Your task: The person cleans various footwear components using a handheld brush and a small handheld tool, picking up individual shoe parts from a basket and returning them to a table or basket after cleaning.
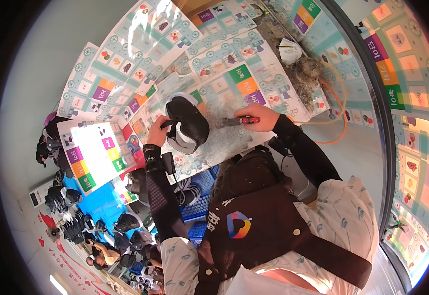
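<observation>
My left hand (158,132) grips a black shoe (193,120) by a strap or edge on its left side. The shoe has a pale grey sole or lining and is tilted above the table. My right hand (263,118) is wrapped round a small tool (249,120) with a red and black handle. Its flat grey end points left toward the shoe and stays a little apart from it; its exact kind I cannot make out. Under both hands lies a printed sheet (273,98) smudged with dark dust and crumbs.
Printed boards (126,54) stand round the table's left and far sides. Grey debris (308,70) and a crumpled white piece (289,50) lie at the far right, near an orange hose (344,118). Below are blue crates (202,194) and many dark shoes (69,196); another person (107,254) is lower left.
</observation>
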`<action>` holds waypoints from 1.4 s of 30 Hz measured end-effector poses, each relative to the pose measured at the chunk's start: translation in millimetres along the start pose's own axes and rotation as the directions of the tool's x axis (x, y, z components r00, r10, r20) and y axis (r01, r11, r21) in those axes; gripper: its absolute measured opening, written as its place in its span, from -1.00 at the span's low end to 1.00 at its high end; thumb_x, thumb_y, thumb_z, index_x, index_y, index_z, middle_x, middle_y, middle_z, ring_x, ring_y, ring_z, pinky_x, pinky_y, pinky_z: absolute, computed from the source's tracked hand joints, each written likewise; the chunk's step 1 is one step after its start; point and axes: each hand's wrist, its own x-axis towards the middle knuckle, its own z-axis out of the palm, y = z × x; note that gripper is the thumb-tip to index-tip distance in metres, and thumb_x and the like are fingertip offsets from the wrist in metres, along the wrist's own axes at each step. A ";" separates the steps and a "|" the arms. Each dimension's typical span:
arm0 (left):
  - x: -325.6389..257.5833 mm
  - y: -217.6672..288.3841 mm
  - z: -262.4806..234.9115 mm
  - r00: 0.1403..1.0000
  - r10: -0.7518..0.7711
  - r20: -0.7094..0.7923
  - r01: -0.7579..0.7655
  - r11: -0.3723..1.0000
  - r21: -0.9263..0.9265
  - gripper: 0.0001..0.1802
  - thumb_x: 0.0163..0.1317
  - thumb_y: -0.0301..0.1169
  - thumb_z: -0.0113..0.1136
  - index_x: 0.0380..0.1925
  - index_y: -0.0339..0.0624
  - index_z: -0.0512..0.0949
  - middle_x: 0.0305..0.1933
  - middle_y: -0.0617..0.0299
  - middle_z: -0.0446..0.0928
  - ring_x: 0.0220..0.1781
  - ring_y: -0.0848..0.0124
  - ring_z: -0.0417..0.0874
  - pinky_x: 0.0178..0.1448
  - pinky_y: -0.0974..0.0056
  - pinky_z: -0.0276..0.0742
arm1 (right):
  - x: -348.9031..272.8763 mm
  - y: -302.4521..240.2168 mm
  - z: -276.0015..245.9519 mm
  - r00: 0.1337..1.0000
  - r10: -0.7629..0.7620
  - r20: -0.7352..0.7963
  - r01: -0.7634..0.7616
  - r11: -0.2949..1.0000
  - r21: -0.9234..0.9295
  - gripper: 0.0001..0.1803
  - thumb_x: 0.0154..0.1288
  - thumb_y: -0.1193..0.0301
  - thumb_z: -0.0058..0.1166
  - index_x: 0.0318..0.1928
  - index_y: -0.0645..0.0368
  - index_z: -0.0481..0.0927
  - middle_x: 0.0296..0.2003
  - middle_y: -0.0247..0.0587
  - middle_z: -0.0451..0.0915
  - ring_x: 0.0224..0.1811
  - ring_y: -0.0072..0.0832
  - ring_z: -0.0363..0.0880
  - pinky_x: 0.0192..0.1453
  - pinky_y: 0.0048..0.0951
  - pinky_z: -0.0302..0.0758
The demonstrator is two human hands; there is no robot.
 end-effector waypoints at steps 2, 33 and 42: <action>0.6 6.4 7.1 1.000 0.021 -0.005 -0.021 0.999 0.031 -0.71 0.24 -0.74 0.08 -0.08 -0.22 0.50 -0.16 0.11 0.68 -0.04 0.29 0.70 0.12 0.27 0.51 | -1.7 -3.9 -4.1 0.999 -0.012 0.033 0.011 1.000 0.029 -0.70 0.12 0.47 0.17 -0.10 0.26 0.57 -0.46 -0.08 0.54 -0.41 -0.15 0.55 -0.26 -0.25 0.43; -33.6 -68.0 -2.5 0.977 -0.147 -0.154 0.139 0.989 -0.057 -0.69 0.33 -0.52 0.23 0.05 -0.25 0.47 -0.10 0.10 0.64 -0.08 0.37 0.65 0.03 0.27 0.52 | -11.9 49.6 27.8 0.996 0.085 0.012 -0.085 0.996 0.033 -0.69 0.00 0.41 0.19 -0.18 0.21 0.56 -0.49 -0.06 0.54 -0.41 -0.06 0.54 -0.28 -0.21 0.43; -177.2 -79.2 50.0 0.740 -0.408 -0.534 0.306 0.912 -0.272 -0.62 0.17 -0.40 0.29 -0.11 -0.42 0.46 -0.28 -0.03 0.54 -0.40 0.23 0.63 -0.40 0.10 0.61 | 29.7 128.7 63.0 0.936 0.090 -0.342 -0.196 0.937 -0.288 -0.54 0.15 0.61 0.02 0.12 0.25 0.47 -0.19 0.06 0.59 -0.19 0.00 0.60 -0.08 -0.08 0.53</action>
